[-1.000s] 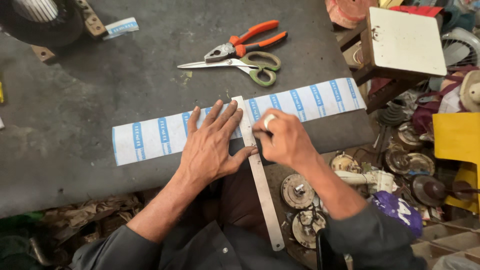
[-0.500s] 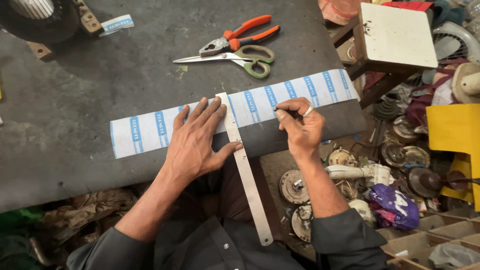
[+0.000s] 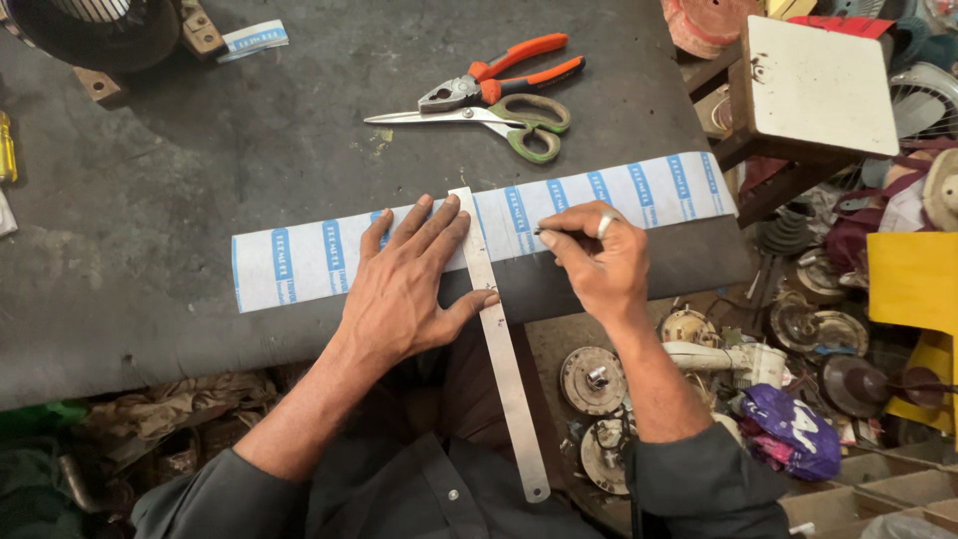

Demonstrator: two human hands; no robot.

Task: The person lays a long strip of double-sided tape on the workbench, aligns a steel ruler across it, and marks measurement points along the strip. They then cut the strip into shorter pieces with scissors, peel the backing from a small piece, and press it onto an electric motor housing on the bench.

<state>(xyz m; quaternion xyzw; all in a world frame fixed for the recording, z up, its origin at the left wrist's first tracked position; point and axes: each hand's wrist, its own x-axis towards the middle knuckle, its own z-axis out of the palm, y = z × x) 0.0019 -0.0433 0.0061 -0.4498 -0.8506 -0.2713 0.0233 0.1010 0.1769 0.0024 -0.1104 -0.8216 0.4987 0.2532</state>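
Your left hand lies flat and open, pinning the steel ruler across the paper strip (so neither slips); your right hand pinches a thin marking tool against its edge.

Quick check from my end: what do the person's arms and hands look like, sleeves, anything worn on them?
Both forearms are bare, with dark grey sleeves pushed up to about the elbows; they belong to a buttoned shirt. The left hand has no ring, glove or watch. The right hand wears one silver-coloured ring on a finger. No gloves on either.
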